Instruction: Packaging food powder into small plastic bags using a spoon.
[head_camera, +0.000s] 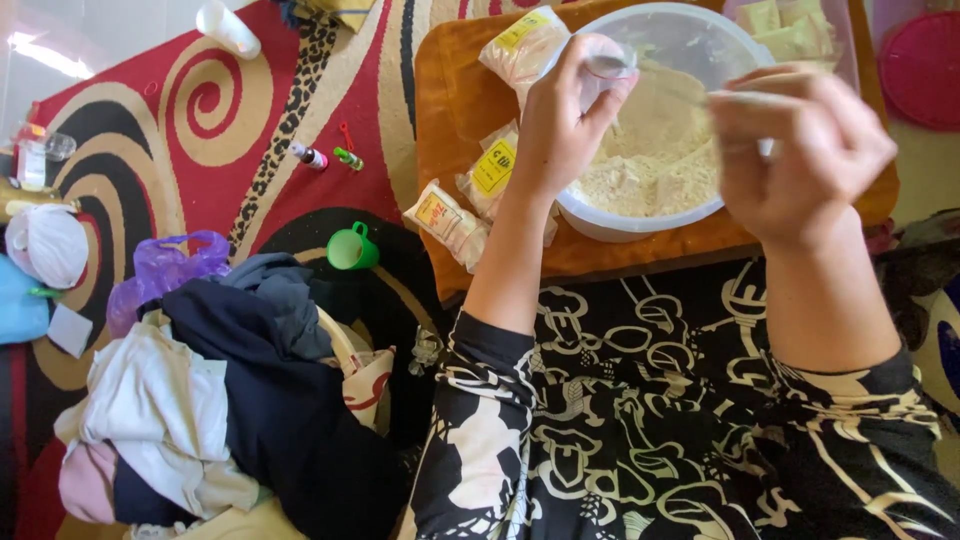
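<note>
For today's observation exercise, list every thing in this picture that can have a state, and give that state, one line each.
Plastic bowl: upright, partly filled with pale flour.
Left hand: gripping the bowl's near rim.
Right hand: closed on a thin utensil over the flour, blurred.
Small packets: sealed, lying on the orange board.
Green cup: on its side on the carpet.
Clothes pile: heaped, unfolded.
Purple bag: crumpled.

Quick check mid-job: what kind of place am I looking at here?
Likely a home living room floor used for food prep: a patterned red carpet, a pile of clothes, and a low wooden board bearing a bowl of flour.
</note>
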